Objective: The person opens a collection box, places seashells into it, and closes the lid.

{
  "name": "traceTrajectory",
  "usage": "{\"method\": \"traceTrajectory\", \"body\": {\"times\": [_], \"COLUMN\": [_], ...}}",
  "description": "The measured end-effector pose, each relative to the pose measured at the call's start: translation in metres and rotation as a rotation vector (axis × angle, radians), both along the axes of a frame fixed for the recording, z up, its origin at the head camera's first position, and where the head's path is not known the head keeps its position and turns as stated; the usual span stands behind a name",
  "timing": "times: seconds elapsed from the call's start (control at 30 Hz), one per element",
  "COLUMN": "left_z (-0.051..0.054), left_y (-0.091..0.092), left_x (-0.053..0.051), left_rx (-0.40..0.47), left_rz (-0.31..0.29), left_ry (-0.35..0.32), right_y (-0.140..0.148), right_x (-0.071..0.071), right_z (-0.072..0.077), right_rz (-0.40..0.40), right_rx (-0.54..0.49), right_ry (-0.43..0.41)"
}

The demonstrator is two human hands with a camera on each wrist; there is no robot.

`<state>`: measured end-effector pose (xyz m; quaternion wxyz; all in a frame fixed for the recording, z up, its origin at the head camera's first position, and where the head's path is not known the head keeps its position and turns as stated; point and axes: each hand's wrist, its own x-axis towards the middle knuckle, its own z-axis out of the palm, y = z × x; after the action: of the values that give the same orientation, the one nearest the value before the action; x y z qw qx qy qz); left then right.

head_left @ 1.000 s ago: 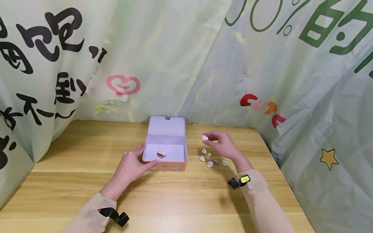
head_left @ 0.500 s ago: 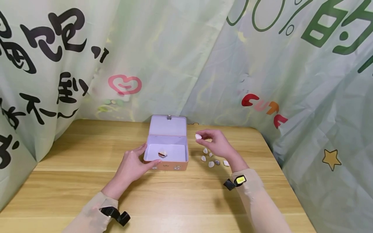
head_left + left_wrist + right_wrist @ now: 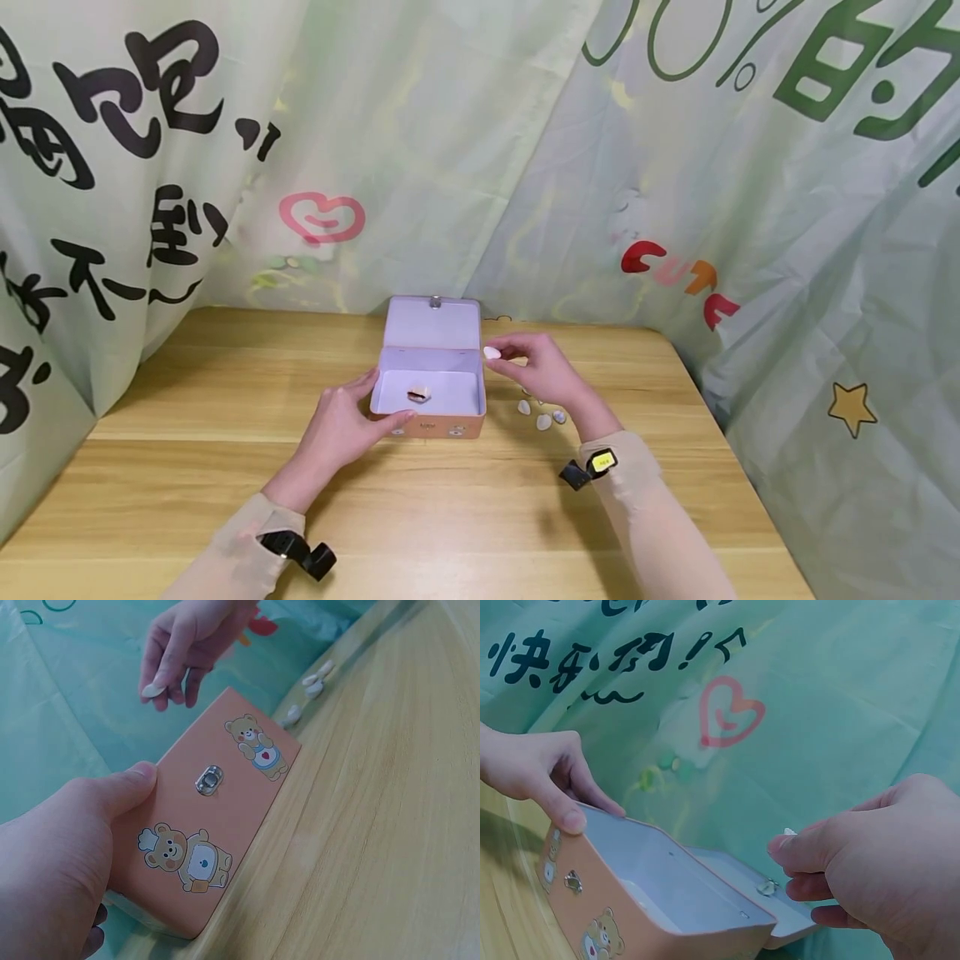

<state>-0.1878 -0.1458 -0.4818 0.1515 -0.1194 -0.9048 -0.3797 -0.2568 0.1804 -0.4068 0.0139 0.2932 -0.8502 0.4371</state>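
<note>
An orange tin box (image 3: 442,427) with a lilac inside stands with its lid (image 3: 431,325) raised; bears and a metal clasp decorate its front (image 3: 187,810). My left hand (image 3: 337,429) grips its left side, thumb on the front wall. One brownish-white shell (image 3: 418,394) lies inside. Between thumb and fingertips my right hand (image 3: 543,367) pinches a white shell (image 3: 492,352), just outside the box's right edge and above the table. In the left wrist view that shell (image 3: 153,691) shows beyond the box. Several small shells (image 3: 543,422) lie right of the box, partly hidden by my right hand.
The wooden table (image 3: 420,517) meets a printed pale green curtain (image 3: 420,167) behind the box and along both sides. Wrist-worn cameras sit on both sleeves.
My right hand has moved left with the pinched white shell, closer to the box, and now covers some of the loose shells. My left hand keeps its hold on the box.
</note>
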Motion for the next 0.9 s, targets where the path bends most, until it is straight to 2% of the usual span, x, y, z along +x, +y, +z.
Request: {"method": "traceTrajectory", "body": {"times": [0.43, 0.67, 0.9], "left_z": [-0.001, -0.001, -0.001], "left_y": [-0.001, 0.0, 0.001], "left_x": [-0.002, -0.001, -0.001], "left_rx": [0.005, 0.007, -0.003], "left_rz": [-0.002, 0.001, 0.004], "left_ry": [0.007, 0.009, 0.002], "right_y": [-0.023, -0.033, -0.042], "right_x": [0.0, -0.002, -0.006], "right_z": [0.001, -0.004, -0.01], "right_rz": [0.052, 0.074, 0.109], "right_rx": [-0.01, -0.012, -0.003], "right_ry": [-0.034, -0.048, -0.022]}}
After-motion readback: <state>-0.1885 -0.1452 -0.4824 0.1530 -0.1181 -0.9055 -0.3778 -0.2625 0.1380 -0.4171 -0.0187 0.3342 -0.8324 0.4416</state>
